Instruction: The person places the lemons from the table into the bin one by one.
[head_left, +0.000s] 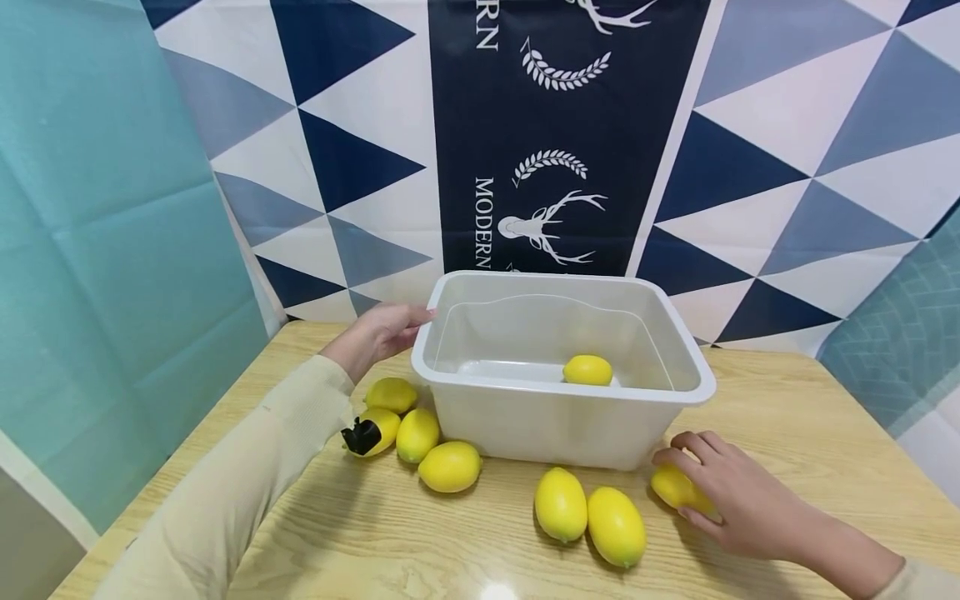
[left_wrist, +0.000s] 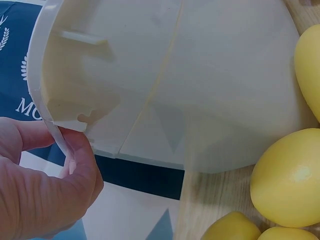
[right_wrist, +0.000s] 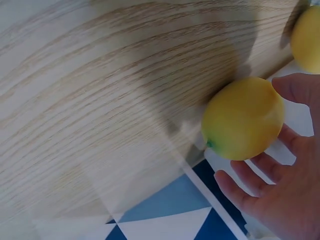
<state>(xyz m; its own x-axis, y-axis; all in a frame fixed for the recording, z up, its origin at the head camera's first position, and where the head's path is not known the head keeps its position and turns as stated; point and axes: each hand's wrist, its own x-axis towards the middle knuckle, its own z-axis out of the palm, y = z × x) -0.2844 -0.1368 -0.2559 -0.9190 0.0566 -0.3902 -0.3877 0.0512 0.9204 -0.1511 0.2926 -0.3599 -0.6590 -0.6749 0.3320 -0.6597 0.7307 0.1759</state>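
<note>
My left hand [head_left: 384, 333] pinches the left rim of a white plastic bin [head_left: 532, 425]. In the left wrist view, the thumb and fingers of that hand [left_wrist: 55, 185] clasp the bin's edge [left_wrist: 37, 65]. One lemon [head_left: 588, 370] lies inside the bin. At the bin's right front corner, my right hand [head_left: 738, 496] curls over a lemon [head_left: 678, 489] resting on the table. The right wrist view has this lemon [right_wrist: 243, 119] between the thumb and fingers of the hand [right_wrist: 285, 175].
Two lemons [head_left: 561, 505] lie side by side before the bin. Several more, including one lemon [head_left: 450, 467] at the front, cluster by its left corner; a black patch [head_left: 362, 437] covers part of one. A patterned cloth [head_left: 367, 150] hangs behind the wooden table [head_left: 420, 550].
</note>
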